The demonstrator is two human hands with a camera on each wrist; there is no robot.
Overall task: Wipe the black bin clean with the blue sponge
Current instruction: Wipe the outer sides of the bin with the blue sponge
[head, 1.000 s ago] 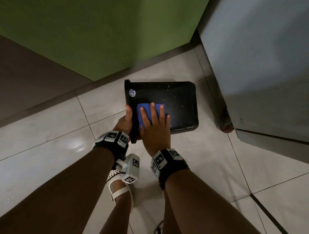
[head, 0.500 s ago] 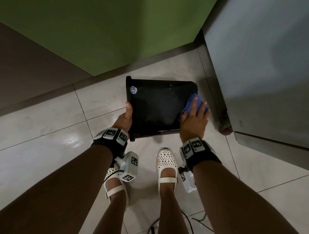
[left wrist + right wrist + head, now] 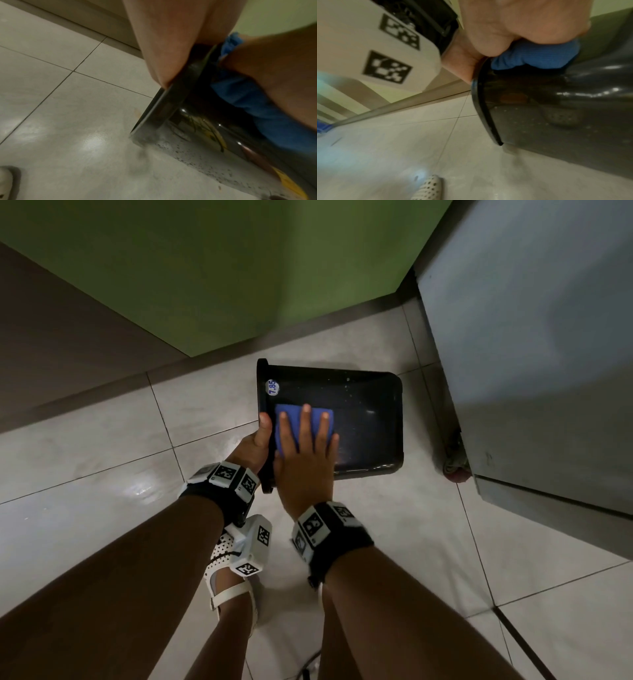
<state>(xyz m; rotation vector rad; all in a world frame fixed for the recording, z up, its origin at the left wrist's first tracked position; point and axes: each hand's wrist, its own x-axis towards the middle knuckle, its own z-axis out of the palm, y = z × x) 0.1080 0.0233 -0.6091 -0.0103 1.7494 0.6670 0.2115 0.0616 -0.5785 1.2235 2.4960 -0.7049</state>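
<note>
Black bin (image 3: 370,419) tipped, left hand (image 3: 251,448) gripping rim, right hand (image 3: 305,460) flat on sponge (image 3: 291,414)

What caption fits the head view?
Left hand grips black bin rim; right hand presses blue sponge flat.

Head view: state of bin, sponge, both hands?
bin: on its side on the floor tiles, white specks on the wall facing up
sponge: flat on that wall, near the rim end
right hand: fingers straight, pressing the sponge
left hand: grips the bin's rim, thumb on the outside
</note>
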